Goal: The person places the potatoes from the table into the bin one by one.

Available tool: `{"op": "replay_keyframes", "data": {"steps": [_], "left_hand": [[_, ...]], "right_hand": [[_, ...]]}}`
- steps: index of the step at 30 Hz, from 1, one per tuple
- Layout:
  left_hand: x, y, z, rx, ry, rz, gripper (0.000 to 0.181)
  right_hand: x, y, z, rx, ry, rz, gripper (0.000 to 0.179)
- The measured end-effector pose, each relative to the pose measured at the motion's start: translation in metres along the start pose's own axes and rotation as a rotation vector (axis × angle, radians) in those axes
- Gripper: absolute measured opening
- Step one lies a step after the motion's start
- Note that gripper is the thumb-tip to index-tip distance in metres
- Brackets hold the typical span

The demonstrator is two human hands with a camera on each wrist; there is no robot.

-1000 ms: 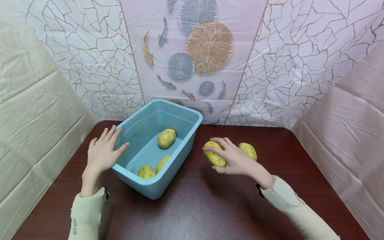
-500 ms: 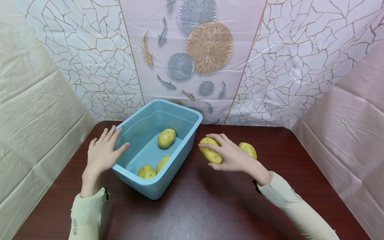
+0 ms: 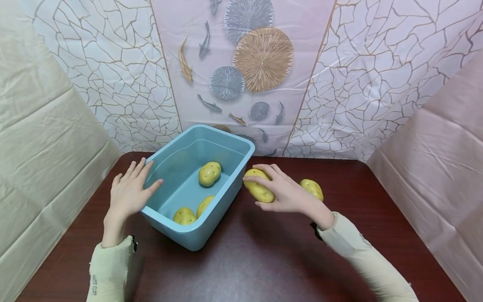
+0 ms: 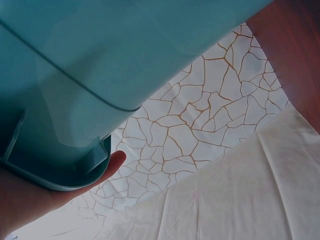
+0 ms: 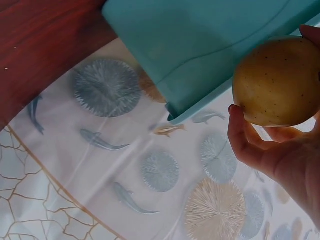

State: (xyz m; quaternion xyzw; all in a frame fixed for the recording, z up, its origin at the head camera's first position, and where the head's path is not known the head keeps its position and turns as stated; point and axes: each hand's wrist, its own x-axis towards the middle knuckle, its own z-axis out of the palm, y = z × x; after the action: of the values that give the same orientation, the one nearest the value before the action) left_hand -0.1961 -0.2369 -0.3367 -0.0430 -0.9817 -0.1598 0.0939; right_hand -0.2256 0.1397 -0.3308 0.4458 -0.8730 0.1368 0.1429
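With the left hand outspread at the blue rectangular plastic bin, the right hand curls its fingers round a smooth yellow oval potato just beside it, probably firm, best gripped mid-body.

On the left of the dark red wooden table stands the blue rectangular plastic bin, my left fingers at its left rim. Inside, one yellow oval potato lies farthest, a second potato and third potato nearer me. A fourth potato sits in my right fingers, right of the bin; a fifth potato lies farther right.
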Motion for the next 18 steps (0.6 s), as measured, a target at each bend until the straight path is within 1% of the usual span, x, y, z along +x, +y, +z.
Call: {"op": "replay_keyframes", "data": {"steps": [11, 18], "left_hand": [[0.0, 0.001, 0.0, 0.004, 0.0, -0.003, 0.07], [0.0, 0.001, 0.0, 0.0, -0.003, 0.0, 0.07]], "right_hand": [[0.012, -0.005, -0.006, 0.022, 0.016, -0.021, 0.057], [0.021, -0.006, -0.008, 0.0, 0.05, -0.054, 0.056]]}}
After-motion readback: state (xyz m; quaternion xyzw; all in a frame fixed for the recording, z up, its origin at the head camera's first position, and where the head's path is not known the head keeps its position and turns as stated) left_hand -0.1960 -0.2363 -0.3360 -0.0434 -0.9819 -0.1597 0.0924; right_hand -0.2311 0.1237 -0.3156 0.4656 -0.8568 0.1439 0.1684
